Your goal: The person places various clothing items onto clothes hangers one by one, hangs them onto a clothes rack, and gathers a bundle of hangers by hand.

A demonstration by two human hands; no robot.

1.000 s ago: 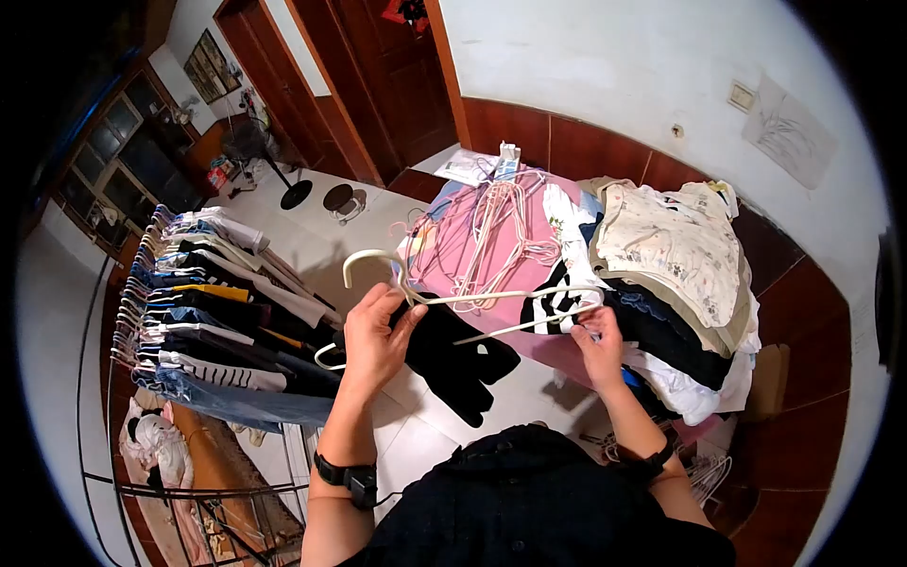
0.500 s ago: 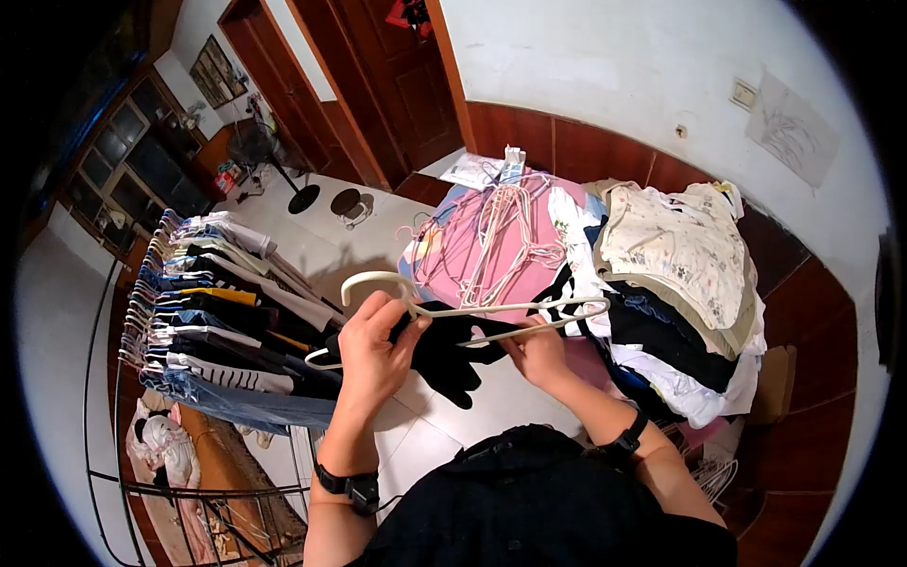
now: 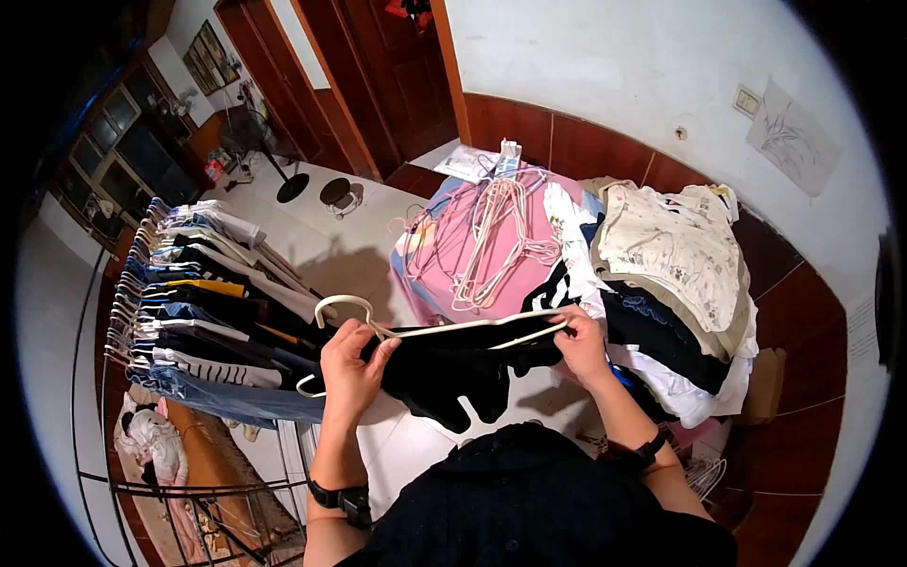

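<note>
A cream-coloured clothes hanger point(image 3: 453, 328) stretches between my two hands, its hook pointing up at the left. My left hand point(image 3: 351, 367) is closed round the hanger near the base of the hook. At the other end, my right hand point(image 3: 581, 350) pinches the hanger's right tip together with the edge of a black garment point(image 3: 444, 383). That garment hangs below the hanger bar, in front of my chest; its exact kind cannot be made out.
A rack of hung clothes point(image 3: 217, 321) stands at the left. Ahead, loose pink and white hangers point(image 3: 501, 236) lie on a pink-covered surface point(image 3: 430, 293). A tall pile of folded clothes point(image 3: 671, 246) rises at the right. Beyond are a stool point(image 3: 337, 194) and a fan base point(image 3: 293, 188).
My right hand has moved right and slightly up to the hanger's end, drawing the black garment out along the bar. My left hand, with the hanger, has dropped a little and shifted left.
</note>
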